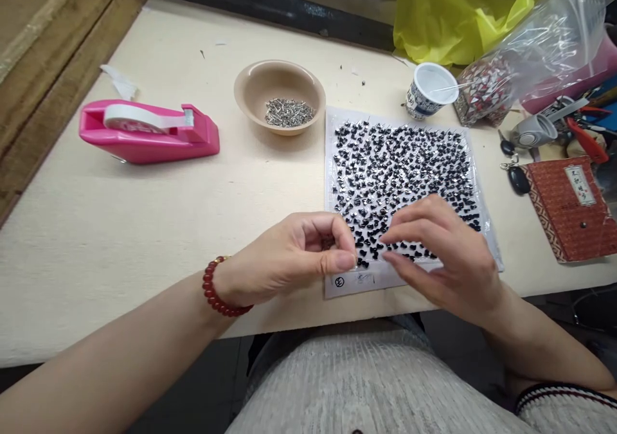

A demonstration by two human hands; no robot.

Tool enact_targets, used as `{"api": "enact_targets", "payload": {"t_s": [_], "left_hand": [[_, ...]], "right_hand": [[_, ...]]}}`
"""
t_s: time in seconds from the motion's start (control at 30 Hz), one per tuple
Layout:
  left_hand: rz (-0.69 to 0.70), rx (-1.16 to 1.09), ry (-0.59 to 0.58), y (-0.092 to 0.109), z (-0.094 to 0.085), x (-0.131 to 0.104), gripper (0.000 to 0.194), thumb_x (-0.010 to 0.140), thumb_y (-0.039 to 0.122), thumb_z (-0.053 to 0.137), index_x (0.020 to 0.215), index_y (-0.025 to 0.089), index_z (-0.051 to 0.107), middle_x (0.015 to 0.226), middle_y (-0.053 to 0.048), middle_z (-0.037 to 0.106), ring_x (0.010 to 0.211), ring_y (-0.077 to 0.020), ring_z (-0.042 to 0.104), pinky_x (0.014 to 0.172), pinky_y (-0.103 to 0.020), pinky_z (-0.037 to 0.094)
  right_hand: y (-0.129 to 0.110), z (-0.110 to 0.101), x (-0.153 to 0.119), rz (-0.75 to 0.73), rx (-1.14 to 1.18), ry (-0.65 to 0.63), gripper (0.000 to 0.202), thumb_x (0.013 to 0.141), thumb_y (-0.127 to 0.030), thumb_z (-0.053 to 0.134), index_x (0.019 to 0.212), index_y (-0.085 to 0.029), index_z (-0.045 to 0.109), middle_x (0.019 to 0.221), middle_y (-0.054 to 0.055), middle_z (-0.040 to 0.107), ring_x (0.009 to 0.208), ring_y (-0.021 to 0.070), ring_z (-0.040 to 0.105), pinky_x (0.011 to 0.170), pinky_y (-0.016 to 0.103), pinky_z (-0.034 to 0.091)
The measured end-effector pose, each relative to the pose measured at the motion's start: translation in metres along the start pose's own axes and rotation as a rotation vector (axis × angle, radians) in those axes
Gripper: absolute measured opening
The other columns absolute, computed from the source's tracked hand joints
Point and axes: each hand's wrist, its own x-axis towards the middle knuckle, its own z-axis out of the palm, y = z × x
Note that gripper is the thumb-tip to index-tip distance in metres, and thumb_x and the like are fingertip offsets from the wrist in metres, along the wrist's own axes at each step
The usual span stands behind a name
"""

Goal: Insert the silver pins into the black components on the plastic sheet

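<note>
My left hand (308, 247) is closed, its thumb and index finger pressed together over the near left part of a white sheet (400, 274). Whatever sits between those fingertips is too small to make out. Facing it, my right hand (443, 254) has its thumb and fingers apart, with nothing visible between them. The sheet is covered with many small black pieces (400, 164), several with thin pins sticking up. Beyond my left hand stands a beige bowl (250, 93) holding a heap of small silver metal pieces (289, 112).
A pink tape dispenser (159, 138) stands at the left. At the right are a patterned paper cup (429, 93), a clear bag of red and white pieces (489, 83), a grey cup (533, 130) and a red-brown pouch (571, 209). A yellow plastic bag (453, 16) lies behind.
</note>
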Motion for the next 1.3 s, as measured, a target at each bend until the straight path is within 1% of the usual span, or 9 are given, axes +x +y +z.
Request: {"api": "enact_targets", "payload": {"t_s": [0.1,0.2,0.6,0.73,0.87,0.97,1.07,1.13,1.3], "left_hand": [[-0.059,0.035,-0.058,-0.001,0.001,-0.001,0.013,0.078,0.020,0.071,0.074,0.013,0.062,0.069,0.002,0.054,0.062,-0.0086,0.043,0.056,-0.021,0.034],[-0.069,0.052,-0.084,-0.002,0.000,0.000,0.014,0.076,0.020,0.072,0.073,0.012,0.061,0.067,0.002,0.053,0.062,-0.0092,0.042,0.057,-0.022,0.032],[-0.072,0.051,-0.058,-0.002,0.000,-0.001,0.014,0.081,0.025,0.070,0.082,0.013,0.064,0.071,0.001,0.053,0.063,-0.0088,0.041,0.056,-0.020,0.033],[0.065,-0.119,0.129,0.002,0.001,0.000,0.015,0.092,0.022,0.054,0.092,0.013,0.065,0.074,-0.001,0.054,0.058,-0.0066,0.038,0.053,-0.017,0.034],[0.183,-0.218,0.283,0.004,0.001,0.002,0.017,0.094,0.011,0.045,0.097,0.011,0.062,0.069,-0.001,0.056,0.051,-0.0048,0.034,0.048,-0.015,0.032],[0.178,-0.196,0.305,0.004,0.001,0.003,0.013,0.093,0.012,0.048,0.103,0.013,0.057,0.070,-0.002,0.062,0.048,-0.0043,0.035,0.047,-0.015,0.031],[0.174,-0.197,0.330,0.003,0.001,0.004,0.003,0.093,0.015,0.052,0.094,0.014,0.055,0.072,-0.004,0.067,0.046,-0.0032,0.035,0.046,-0.015,0.028],[0.159,-0.191,0.322,0.003,0.000,0.003,0.009,0.091,0.021,0.056,0.085,0.015,0.055,0.070,-0.003,0.068,0.044,-0.0026,0.032,0.044,-0.015,0.025],[0.166,-0.072,0.306,0.002,-0.001,0.001,0.027,0.082,0.039,0.068,0.071,0.015,0.061,0.058,0.002,0.050,0.048,-0.0058,0.029,0.044,-0.020,0.021]], "right_hand": [[-0.016,0.003,0.001,-0.014,0.222,-0.057,0.013,0.084,-0.011,0.061,0.096,-0.013,0.058,0.085,0.006,0.065,0.081,0.0152,0.058,0.074,0.032,0.049],[-0.022,0.012,0.003,-0.023,0.323,-0.023,0.008,0.084,-0.009,0.058,0.092,-0.012,0.057,0.080,0.006,0.066,0.076,0.0139,0.058,0.072,0.031,0.049],[-0.022,0.015,0.009,-0.033,0.346,0.107,0.012,0.081,-0.004,0.055,0.082,-0.016,0.057,0.070,0.002,0.062,0.066,0.0116,0.055,0.064,0.030,0.046],[-0.001,0.008,0.005,0.054,0.142,0.200,0.013,0.078,-0.005,0.060,0.078,-0.018,0.058,0.067,0.001,0.060,0.065,0.0125,0.054,0.063,0.031,0.043],[0.016,0.009,-0.001,0.123,-0.144,0.045,0.008,0.081,-0.011,0.059,0.076,-0.018,0.058,0.070,0.001,0.060,0.069,0.0143,0.052,0.068,0.033,0.039],[0.019,0.015,-0.002,0.094,-0.300,-0.035,0.008,0.084,-0.014,0.056,0.077,-0.016,0.058,0.074,0.002,0.060,0.074,0.0158,0.051,0.069,0.033,0.035],[0.016,0.021,0.000,0.066,-0.384,-0.062,0.012,0.086,-0.016,0.054,0.074,-0.016,0.058,0.072,0.002,0.059,0.073,0.0157,0.048,0.067,0.033,0.031],[0.015,0.023,0.002,0.052,-0.405,-0.075,0.015,0.086,-0.015,0.053,0.072,-0.017,0.058,0.069,0.002,0.059,0.070,0.0153,0.046,0.066,0.032,0.029],[0.014,0.024,0.005,0.045,-0.442,-0.095,0.015,0.086,-0.016,0.053,0.072,-0.017,0.059,0.069,0.002,0.059,0.071,0.0153,0.047,0.067,0.033,0.028]]}}
